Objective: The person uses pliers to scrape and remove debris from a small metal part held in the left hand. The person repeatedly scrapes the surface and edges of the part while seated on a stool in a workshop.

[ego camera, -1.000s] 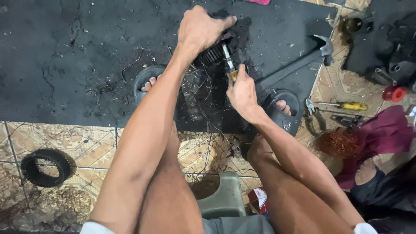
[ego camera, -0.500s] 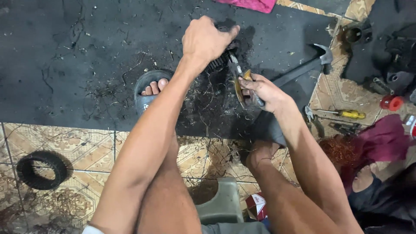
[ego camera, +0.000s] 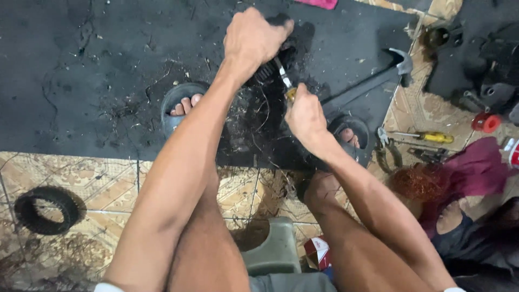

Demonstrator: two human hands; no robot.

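Dark ribbed part (ego camera: 268,67) clamped under left hand (ego camera: 254,38) fingers; right hand (ego camera: 305,113) fingers grip screwdriver (ego camera: 285,81).

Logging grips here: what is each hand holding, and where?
Left hand grips the black ribbed part from above; right hand holds the yellow-handled screwdriver by its handle.

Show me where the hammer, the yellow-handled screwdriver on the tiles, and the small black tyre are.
hammer (ego camera: 400,60), head view, on its metal head at the mat's right edge.
yellow-handled screwdriver (ego camera: 436,137), head view, on the yellow handle.
small black tyre (ego camera: 28,217), head view, on the rubber ring's left side.
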